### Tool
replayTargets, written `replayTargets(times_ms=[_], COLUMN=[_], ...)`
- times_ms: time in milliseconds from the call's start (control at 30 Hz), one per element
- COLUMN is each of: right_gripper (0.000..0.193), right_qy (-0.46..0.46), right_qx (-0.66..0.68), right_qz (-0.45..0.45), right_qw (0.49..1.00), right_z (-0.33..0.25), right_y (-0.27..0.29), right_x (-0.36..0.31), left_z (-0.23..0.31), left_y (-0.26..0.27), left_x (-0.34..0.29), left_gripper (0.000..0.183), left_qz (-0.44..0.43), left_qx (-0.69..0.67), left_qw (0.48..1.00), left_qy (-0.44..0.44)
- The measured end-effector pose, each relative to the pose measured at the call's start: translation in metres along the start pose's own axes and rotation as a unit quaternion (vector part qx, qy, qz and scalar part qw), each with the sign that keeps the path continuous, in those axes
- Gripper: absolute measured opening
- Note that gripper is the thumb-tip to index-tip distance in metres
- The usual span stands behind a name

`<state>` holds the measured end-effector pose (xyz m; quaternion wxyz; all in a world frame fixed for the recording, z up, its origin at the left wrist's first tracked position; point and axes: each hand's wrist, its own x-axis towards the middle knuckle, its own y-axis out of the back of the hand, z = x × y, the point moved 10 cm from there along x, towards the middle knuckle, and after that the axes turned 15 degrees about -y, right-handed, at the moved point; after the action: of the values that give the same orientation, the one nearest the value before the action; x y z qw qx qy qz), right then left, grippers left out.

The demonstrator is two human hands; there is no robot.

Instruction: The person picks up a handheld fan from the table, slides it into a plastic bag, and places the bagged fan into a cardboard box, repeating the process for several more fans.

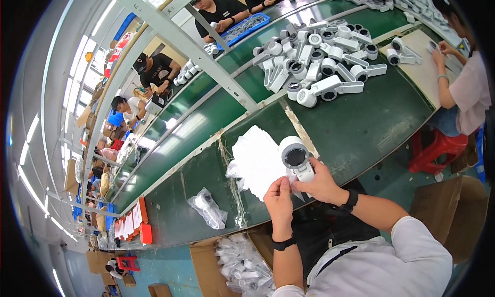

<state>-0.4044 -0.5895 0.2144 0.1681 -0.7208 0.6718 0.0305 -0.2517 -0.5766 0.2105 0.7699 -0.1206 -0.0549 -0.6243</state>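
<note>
Well — right hand holds white device.

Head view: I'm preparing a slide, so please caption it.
Right hand holding a white handheld device, left hand beside it, at a green bench.

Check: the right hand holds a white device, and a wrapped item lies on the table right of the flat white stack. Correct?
Wrong: in the head view, the wrapped item lies left of the flat white stack; the right hand holds the white device.
</note>
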Motion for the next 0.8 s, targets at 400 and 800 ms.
replayTargets(times_ms=[400, 800], right_gripper=[0.043, 0.045], right_qy=[0.013, 0.036], right_qx=[0.004, -0.130], right_qz=[0.065, 0.043], right_qw=[0.998, 0.990], right_z=[-0.007, -0.025], right_y=[0.018, 0.029], right_x=[0.002, 0.000], left_z=[-0.014, -0.008], left_y=[0.013, 0.021], left_x=[-0.001, -0.003], left_gripper=[0.018, 0.021], left_qz=[0.037, 0.080], left_qx=[-0.116, -0.083], left_qw=[0.991, 0.991], left_qy=[0.048, 0.068])
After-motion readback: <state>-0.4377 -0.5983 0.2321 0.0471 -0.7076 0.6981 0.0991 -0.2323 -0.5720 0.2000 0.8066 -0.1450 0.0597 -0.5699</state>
